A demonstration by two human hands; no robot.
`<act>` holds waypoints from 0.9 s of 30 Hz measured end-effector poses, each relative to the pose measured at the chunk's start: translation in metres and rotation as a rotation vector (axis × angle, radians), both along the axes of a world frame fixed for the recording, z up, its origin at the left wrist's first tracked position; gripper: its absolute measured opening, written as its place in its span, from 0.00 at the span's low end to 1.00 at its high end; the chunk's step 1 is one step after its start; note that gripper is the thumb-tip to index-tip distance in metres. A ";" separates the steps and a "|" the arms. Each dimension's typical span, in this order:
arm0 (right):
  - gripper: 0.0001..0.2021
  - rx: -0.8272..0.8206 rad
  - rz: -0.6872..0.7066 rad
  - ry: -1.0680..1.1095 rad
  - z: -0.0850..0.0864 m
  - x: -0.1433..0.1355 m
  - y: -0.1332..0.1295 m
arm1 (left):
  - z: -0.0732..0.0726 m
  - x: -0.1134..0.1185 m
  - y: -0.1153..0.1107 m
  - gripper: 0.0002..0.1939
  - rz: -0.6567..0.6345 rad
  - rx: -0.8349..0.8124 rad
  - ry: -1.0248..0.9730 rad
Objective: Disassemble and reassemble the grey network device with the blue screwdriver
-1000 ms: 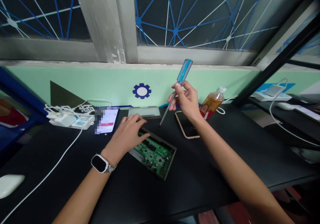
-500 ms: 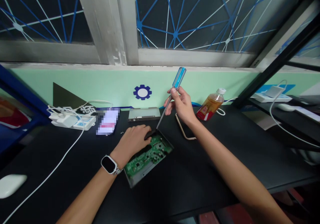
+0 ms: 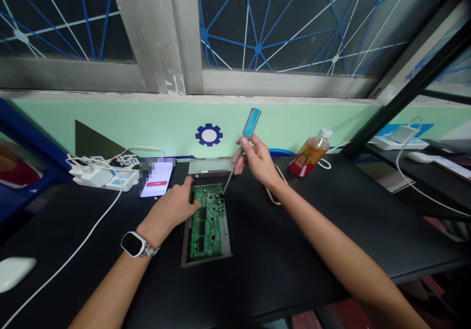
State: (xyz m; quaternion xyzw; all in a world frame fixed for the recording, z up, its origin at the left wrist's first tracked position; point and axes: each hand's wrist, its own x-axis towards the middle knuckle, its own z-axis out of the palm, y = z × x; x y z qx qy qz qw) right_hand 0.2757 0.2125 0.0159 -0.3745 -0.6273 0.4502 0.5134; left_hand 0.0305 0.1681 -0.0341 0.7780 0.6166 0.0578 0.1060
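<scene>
A green circuit board in a grey metal tray lies on the black desk, its long side pointing away from me. My left hand grips the board's far left edge, thumb over the board and forefinger at the corner. A screwdriver with a blue, clear-sided handle is in my right hand, pinched where the shaft meets the handle. It leans, and its tip is at the board's far right corner; whether it touches a screw I cannot tell.
Behind the board lies a flat metal panel. A lit phone and a power strip stand back left. On the right are a dark phone in a pale case, partly under my wrist, and a drink bottle. A white cable crosses the left side.
The board has been turned from a slant to nearly straight and shifted slightly. My left hand moved left with it. My right hand and the screwdriver moved left and a little lower.
</scene>
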 end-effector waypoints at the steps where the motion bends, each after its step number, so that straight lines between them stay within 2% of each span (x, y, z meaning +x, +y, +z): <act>1: 0.23 -0.001 -0.001 -0.004 -0.001 0.000 0.000 | 0.001 -0.005 0.001 0.26 -0.002 0.007 -0.015; 7: 0.22 -0.002 -0.013 -0.019 -0.005 -0.001 0.000 | 0.001 -0.046 0.017 0.12 -0.028 0.171 -0.037; 11: 0.21 0.009 0.010 0.021 -0.007 -0.002 0.000 | -0.010 -0.063 0.027 0.09 -0.052 0.143 -0.020; 16: 0.20 0.027 0.034 0.059 -0.009 -0.005 0.001 | -0.023 -0.060 0.029 0.09 -0.086 0.156 -0.033; 20: 0.18 0.026 0.043 0.077 -0.011 -0.006 0.001 | -0.027 -0.056 0.029 0.06 -0.121 0.189 -0.013; 24: 0.18 0.027 0.039 0.076 -0.011 -0.007 0.000 | -0.021 -0.050 0.027 0.06 -0.148 0.228 -0.049; 27: 0.19 0.032 0.019 0.073 -0.011 -0.007 -0.001 | -0.013 -0.040 0.023 0.05 -0.181 0.237 -0.158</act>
